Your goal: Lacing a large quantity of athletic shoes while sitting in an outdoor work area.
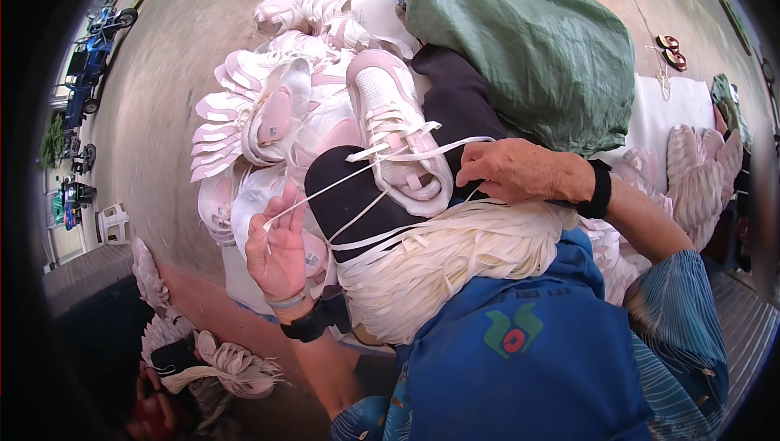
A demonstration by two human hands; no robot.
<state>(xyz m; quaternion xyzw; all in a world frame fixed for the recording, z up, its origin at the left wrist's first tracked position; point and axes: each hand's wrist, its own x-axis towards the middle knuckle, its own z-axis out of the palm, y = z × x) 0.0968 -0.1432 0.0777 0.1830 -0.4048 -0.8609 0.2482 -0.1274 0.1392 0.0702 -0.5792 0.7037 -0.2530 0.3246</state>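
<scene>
The pink and white shoe (398, 128) sits on black cloth (331, 189), between the hands, toe far and heel near. The left hand (280, 242) pinches a thin lace (335, 188), pulled straight. The right hand (526, 171) has bent fingers closed on the lace's other side. More laces (455, 262) lie near. The shoe looks light and soft, so its heel seems good to hold. The lace looks floppy; pinch it near its end.

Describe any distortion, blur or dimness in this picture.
In the head view, edges bend toward a black rim, the far right is smeared and the lower left dim; also in the head view, the central shoe looks bright and fairly sharp.
</scene>
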